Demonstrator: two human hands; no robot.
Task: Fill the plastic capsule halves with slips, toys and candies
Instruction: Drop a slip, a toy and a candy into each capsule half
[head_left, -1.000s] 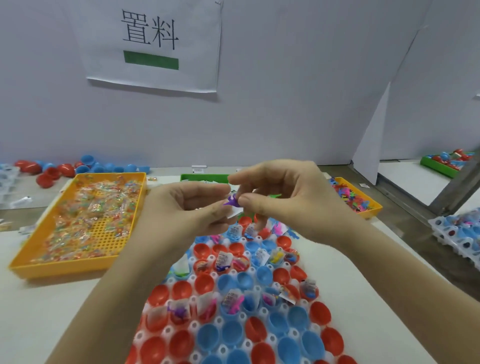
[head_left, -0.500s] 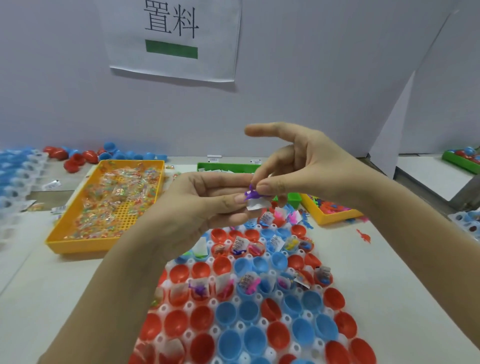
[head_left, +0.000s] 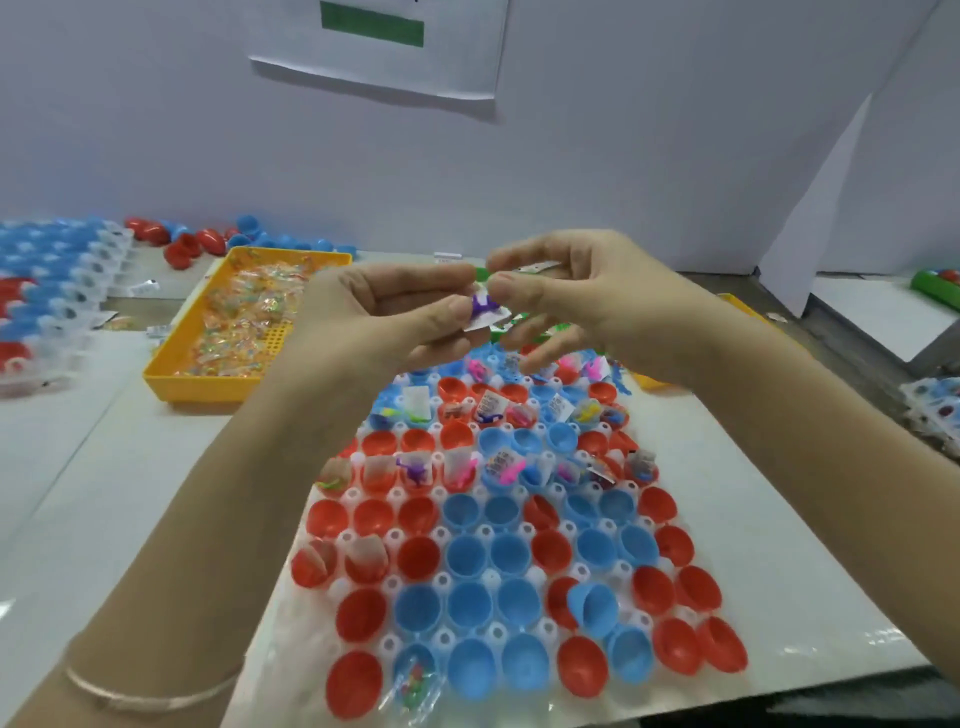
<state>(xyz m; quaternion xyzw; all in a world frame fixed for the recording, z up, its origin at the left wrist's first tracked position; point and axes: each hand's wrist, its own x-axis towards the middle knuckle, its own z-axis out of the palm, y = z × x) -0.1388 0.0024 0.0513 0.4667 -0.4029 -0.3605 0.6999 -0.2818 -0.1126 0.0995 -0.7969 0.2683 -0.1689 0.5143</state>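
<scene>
Wall sign (head_left: 379, 57) bears green bar (head_left: 371, 30); hands (head_left: 384, 312) (head_left: 587, 306) pinch toy (head_left: 482, 306).

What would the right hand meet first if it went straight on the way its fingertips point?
The purple toy, which the right hand seems to pinch, on the white slip the left hand holds; beyond that, the left hand's fingers. Depth is unclear.

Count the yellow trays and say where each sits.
2. The candy tray is at the left; the second tray is at the right, mostly hidden behind the right hand. More may be hidden.
</scene>
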